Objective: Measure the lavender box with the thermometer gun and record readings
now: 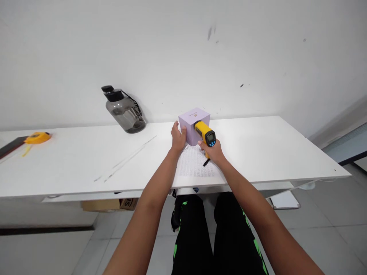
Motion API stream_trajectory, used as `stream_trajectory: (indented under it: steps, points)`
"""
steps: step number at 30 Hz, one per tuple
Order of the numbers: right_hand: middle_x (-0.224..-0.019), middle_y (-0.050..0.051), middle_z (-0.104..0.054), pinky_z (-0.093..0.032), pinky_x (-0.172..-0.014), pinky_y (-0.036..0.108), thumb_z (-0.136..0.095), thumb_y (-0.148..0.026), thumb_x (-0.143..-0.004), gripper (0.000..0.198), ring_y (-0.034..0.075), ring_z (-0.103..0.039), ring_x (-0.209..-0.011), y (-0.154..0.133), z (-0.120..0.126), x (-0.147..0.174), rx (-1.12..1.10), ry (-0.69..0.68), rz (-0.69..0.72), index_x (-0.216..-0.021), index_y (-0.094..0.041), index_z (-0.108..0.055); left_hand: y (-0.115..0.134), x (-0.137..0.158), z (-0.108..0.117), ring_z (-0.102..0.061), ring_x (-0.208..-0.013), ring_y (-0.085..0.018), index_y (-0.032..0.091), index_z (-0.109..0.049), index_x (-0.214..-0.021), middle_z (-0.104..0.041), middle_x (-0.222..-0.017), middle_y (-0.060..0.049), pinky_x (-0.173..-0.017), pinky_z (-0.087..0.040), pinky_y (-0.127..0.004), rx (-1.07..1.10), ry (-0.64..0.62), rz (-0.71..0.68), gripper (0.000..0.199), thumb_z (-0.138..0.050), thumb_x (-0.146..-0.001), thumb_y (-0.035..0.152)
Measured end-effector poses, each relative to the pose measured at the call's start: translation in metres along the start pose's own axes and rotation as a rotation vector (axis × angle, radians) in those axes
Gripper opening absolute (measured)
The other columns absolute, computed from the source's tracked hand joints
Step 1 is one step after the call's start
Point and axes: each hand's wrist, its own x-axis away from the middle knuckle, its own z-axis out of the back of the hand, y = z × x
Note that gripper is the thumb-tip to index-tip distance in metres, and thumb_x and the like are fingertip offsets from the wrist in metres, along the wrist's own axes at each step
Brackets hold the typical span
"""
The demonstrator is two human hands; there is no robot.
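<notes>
A lilac box [187,130] with a small gold mark on top stands near the back of the white table. Against its left side lies my left hand [179,136], thumb on the front face and fingers round the side. In my right hand [213,151] is a yellow and black infrared thermometer [204,131], gripped by its handle. Its nose points at the front of the box; whether it touches the box I cannot tell. The small screen and blue buttons face me. Under the thermometer and my wrists, a sheet of paper with rows of writing [192,164] reaches the table's front edge.
On the left, a grey see-through water bottle [126,114] with a black lid stands by the wall. Farther left lies an orange tape measure [38,137] beside a dark strip [13,146]. Below the white table [272,152] are a cardboard box [100,205] and my legs.
</notes>
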Motion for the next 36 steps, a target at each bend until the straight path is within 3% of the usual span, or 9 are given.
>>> stream_trajectory:
  steps: [3,7,10,13,17,23,26,33,36]
  points:
    - [-0.075,0.002,-0.065,-0.056,-0.070,0.036,-0.074,-0.059,-0.076,0.041,0.018,-0.063,-0.069,0.004,0.004,0.005,0.101,0.193,0.194,-0.086,-0.022,-0.059,0.002,0.003,0.004,-0.030,-0.152,-0.037,0.018,-0.029,-0.156,-0.034,-0.161,-0.023,-0.124,-0.025,-0.053,-0.082,0.025,-0.097,0.110,-0.048,-0.076,0.091]
    - [-0.078,0.002,-0.066,-0.056,-0.066,0.035,-0.070,-0.061,-0.080,0.044,0.019,-0.063,-0.067,0.009,0.009,0.006,0.240,0.341,0.328,-0.099,-0.022,-0.058,0.005,0.005,0.006,-0.015,-0.158,-0.038,0.020,-0.015,-0.161,-0.019,-0.168,-0.023,-0.127,-0.017,-0.055,-0.104,-0.049,-0.157,0.124,-0.059,-0.069,0.090]
    - [-0.083,0.003,-0.069,-0.056,-0.068,0.036,-0.069,-0.058,-0.080,0.048,0.020,-0.066,-0.071,0.014,0.009,0.004,0.335,0.330,0.382,-0.108,-0.021,-0.058,0.007,0.007,0.004,-0.009,-0.159,-0.040,0.020,-0.011,-0.162,-0.014,-0.169,-0.023,-0.128,-0.011,-0.056,-0.138,-0.123,-0.123,0.133,-0.069,-0.063,0.087]
    - [-0.087,0.005,-0.072,-0.056,-0.071,0.037,-0.067,-0.057,-0.080,0.050,0.023,-0.068,-0.076,0.018,0.008,0.002,0.409,0.266,0.386,-0.113,-0.021,-0.059,0.008,0.008,0.000,-0.007,-0.159,-0.040,0.017,-0.010,-0.162,-0.013,-0.169,-0.023,-0.129,-0.009,-0.055,-0.167,-0.092,-0.020,0.131,-0.074,-0.066,0.079]
    - [-0.099,0.008,-0.074,-0.055,-0.078,0.039,-0.066,-0.054,-0.082,0.052,0.026,-0.069,-0.086,0.020,0.008,0.001,0.456,0.224,0.321,-0.120,-0.020,-0.059,0.012,0.009,0.000,-0.012,-0.158,-0.039,0.014,-0.018,-0.160,-0.020,-0.167,-0.026,-0.128,-0.010,-0.058,-0.191,0.011,0.042,0.108,-0.068,-0.080,0.065]
    - [-0.111,0.010,-0.073,-0.050,-0.085,0.039,-0.066,-0.038,-0.082,0.049,0.029,-0.066,-0.098,0.014,0.011,-0.003,0.599,0.157,0.261,-0.126,-0.020,-0.059,0.050,0.015,0.011,-0.046,-0.139,-0.031,0.020,-0.056,-0.134,-0.055,-0.141,-0.019,-0.121,-0.031,-0.050,-0.160,0.151,-0.147,0.056,-0.049,-0.096,0.061]
    - [-0.107,0.011,-0.074,-0.045,-0.090,0.040,-0.067,-0.031,-0.083,0.042,0.030,-0.063,-0.099,0.011,0.011,-0.007,0.782,0.104,0.306,-0.123,-0.019,-0.062,0.071,0.021,0.016,-0.053,-0.130,-0.026,0.023,-0.064,-0.123,-0.063,-0.131,-0.014,-0.115,-0.039,-0.045,-0.067,0.191,-0.139,0.058,-0.033,-0.100,0.066]
    - [-0.114,0.013,-0.072,-0.037,-0.092,0.039,-0.061,-0.018,-0.088,0.041,0.030,-0.059,-0.105,0.013,0.005,-0.009,1.016,0.040,0.332,-0.129,-0.016,-0.061,0.078,0.024,0.014,-0.047,-0.136,-0.032,0.022,-0.074,-0.093,-0.071,-0.123,-0.012,-0.122,-0.029,-0.053,-0.118,-0.060,-0.236,0.061,-0.043,-0.092,0.075]
    - [-0.120,0.016,-0.071,-0.035,-0.095,0.041,-0.061,-0.012,-0.083,0.049,0.031,-0.058,-0.109,0.014,0.004,-0.008,1.045,-0.007,0.366,-0.132,-0.014,-0.058,0.080,0.027,0.010,-0.060,-0.121,-0.029,0.021,-0.071,-0.101,-0.072,-0.119,-0.012,-0.114,-0.041,-0.052,0.048,-0.191,-0.083,0.055,-0.051,-0.090,0.071]
